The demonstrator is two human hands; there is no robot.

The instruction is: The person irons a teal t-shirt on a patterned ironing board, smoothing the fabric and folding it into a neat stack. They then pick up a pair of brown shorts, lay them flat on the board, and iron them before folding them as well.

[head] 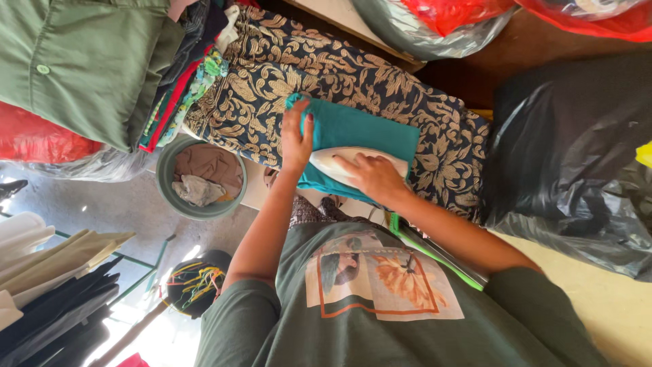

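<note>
Teal folded cotton cloth [360,132] lies on the dark blue, gold-patterned surface [448,136], long axis running left hand to right. The left hand [296,139] presses its edge, fingers flat and unclenched. The right hand [373,178] grips the white iron [339,162] resting on the cloth.

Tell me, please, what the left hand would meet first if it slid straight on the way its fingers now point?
The left hand lies flat on the teal cloth, fingers pointing toward its far edge. Going on, it would probably leave that edge and meet the dark blue and gold patterned fabric beneath; nothing else shows in that line.
</note>
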